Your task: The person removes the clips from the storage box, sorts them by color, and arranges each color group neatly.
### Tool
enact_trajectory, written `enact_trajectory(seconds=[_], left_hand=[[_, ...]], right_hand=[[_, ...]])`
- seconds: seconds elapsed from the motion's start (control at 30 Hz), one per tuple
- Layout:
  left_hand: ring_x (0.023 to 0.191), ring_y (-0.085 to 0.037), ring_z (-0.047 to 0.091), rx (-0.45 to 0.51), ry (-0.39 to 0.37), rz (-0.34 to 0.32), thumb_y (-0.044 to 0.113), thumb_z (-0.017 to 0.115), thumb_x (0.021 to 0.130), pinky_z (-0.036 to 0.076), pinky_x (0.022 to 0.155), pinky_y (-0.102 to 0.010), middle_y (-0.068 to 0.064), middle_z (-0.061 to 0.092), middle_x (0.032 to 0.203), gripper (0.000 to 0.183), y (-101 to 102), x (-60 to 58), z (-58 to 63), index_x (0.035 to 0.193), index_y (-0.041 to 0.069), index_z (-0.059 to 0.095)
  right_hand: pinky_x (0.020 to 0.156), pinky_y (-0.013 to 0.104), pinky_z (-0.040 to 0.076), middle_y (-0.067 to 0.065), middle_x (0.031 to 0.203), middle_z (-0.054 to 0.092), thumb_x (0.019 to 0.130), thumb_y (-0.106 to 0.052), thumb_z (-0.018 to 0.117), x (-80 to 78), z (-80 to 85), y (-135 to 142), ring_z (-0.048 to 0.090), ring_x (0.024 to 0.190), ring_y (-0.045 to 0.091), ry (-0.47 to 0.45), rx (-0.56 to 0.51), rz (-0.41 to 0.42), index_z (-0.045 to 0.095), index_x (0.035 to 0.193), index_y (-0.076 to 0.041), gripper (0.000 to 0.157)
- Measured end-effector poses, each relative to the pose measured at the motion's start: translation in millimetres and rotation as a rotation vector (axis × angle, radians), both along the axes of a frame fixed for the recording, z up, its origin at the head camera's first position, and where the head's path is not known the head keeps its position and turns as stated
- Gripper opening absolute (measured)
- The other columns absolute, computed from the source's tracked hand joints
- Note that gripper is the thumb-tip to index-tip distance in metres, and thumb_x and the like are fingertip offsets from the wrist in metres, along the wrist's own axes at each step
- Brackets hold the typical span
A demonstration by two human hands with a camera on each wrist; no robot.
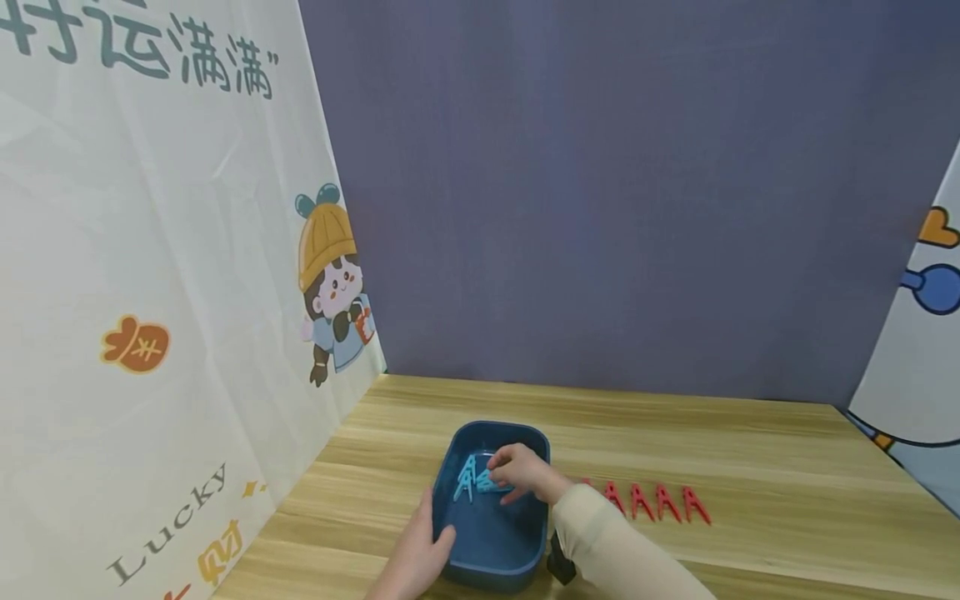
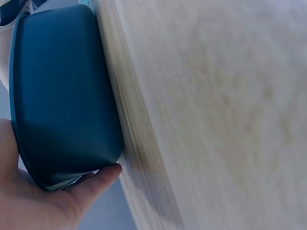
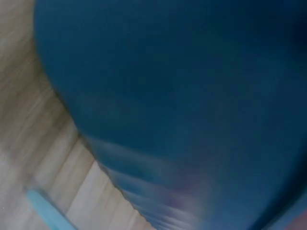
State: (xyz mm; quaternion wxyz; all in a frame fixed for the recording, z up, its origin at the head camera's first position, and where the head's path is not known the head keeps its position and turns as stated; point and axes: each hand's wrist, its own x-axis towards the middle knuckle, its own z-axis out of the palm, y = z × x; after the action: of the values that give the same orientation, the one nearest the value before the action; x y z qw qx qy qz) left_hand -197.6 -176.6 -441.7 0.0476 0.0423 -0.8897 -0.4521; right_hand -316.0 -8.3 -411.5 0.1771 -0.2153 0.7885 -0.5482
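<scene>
1. Head view, foreground. The pale right sleeve (image 1: pixel 615 537) enters from the near right and crosses the right wall of the dark-blue bin (image 1: pixel 491 577), which stands on the wooden table (image 1: pixel 765 450).
2. Head view, left side. The left hand (image 1: pixel 418 542) grips the bin's near left wall, thumb at the rim and fingers along the outside.
3. Head view, bin interior. The right hand (image 1: pixel 521 472) is over the far part, thumb and fingertips apart, with no piece plainly held. Light-blue A-shaped pieces (image 1: pixel 467 477) lie beneath and left of it on the bin floor.
4. Head view, right of the bin. Red A-shaped pieces (image 1: pixel 664 503) form a row on the table, its left end partly behind the right arm.
5. Head view, interpretation. The step in hand appears to be handling the light-blue pieces inside the bin; whether one is being laid down or taken up cannot be told. The next move calls for lifting the fingers clear of the right wall before any reach toward the red row, with the left hand steadying the bin.
6. Left wrist view. The left hand, nearest, wraps the bin's corner, one fingertip near its base.
7. Right wrist view. The blurred bin fills most of the field; a light-blue strip (image 3: pixel 48 211), unidentified, shows at lower left. The right hand's grip cannot be judged here.
</scene>
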Motion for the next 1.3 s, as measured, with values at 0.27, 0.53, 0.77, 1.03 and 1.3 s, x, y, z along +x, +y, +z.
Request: enact_trajectory(seconds=[0.27,0.53,0.77,1.03,1.3], left_hand=[[0.126,-0.05,0.024,0.001,-0.005,0.0,0.018,0.05,0.09,0.023,0.098,-0.062,-0.036,0.024,0.139,0.068,1,-0.6,0.8,0.139,-0.014,0.015],[0.126,-0.05,0.024,-0.004,0.023,0.004,0.017,0.05,0.09,0.022,0.099,-0.061,-0.037,0.024,0.138,0.067,3,2.1,1.0,0.138,-0.015,0.016],[0.125,-0.05,0.025,-0.01,0.035,0.0,0.017,0.051,0.09,0.022,0.1,-0.061,-0.037,0.025,0.137,0.068,4,2.9,1.8,0.138,-0.016,0.017],[0.125,-0.05,0.026,-0.005,0.043,0.005,0.016,0.051,0.089,0.023,0.099,-0.061,-0.038,0.026,0.137,0.067,3,2.8,1.1,0.138,-0.016,0.018],[0.126,-0.05,0.025,-0.003,0.016,0.016,0.018,0.049,0.091,0.022,0.099,-0.062,-0.037,0.025,0.138,0.067,2,2.3,1.6,0.139,-0.015,0.017]], right_hand=[[0.058,0.036,0.055,0.012,0.086,0.052,0.081,0.001,0.055,-4.9,-8.2,-1,0.052,0.075,0.022,0.017,0.032,-0.006,0.056,0.099,0.008,0.019],[0.066,0.034,0.054,0.012,0.091,0.054,0.076,0.006,0.054,-3.4,-15.1,-7,0.055,0.075,0.021,0.002,0.13,-0.042,0.058,0.104,0.006,0.028],[0.067,0.033,0.054,0.013,0.091,0.056,0.074,0.008,0.059,1.3,-12.3,-4,0.058,0.071,0.019,-0.008,0.1,0.035,0.06,0.103,0.006,0.03],[0.069,0.036,0.054,0.014,0.093,0.06,0.077,0.005,0.064,5.6,-4.2,1,0.061,0.075,0.022,0.018,0.02,0.091,0.06,0.103,0.008,0.027],[0.072,0.041,0.053,0.016,0.097,0.06,0.077,0.001,0.066,4.6,-1.3,3,0.059,0.073,0.019,0.066,-0.046,0.111,0.06,0.102,0.007,0.026]])
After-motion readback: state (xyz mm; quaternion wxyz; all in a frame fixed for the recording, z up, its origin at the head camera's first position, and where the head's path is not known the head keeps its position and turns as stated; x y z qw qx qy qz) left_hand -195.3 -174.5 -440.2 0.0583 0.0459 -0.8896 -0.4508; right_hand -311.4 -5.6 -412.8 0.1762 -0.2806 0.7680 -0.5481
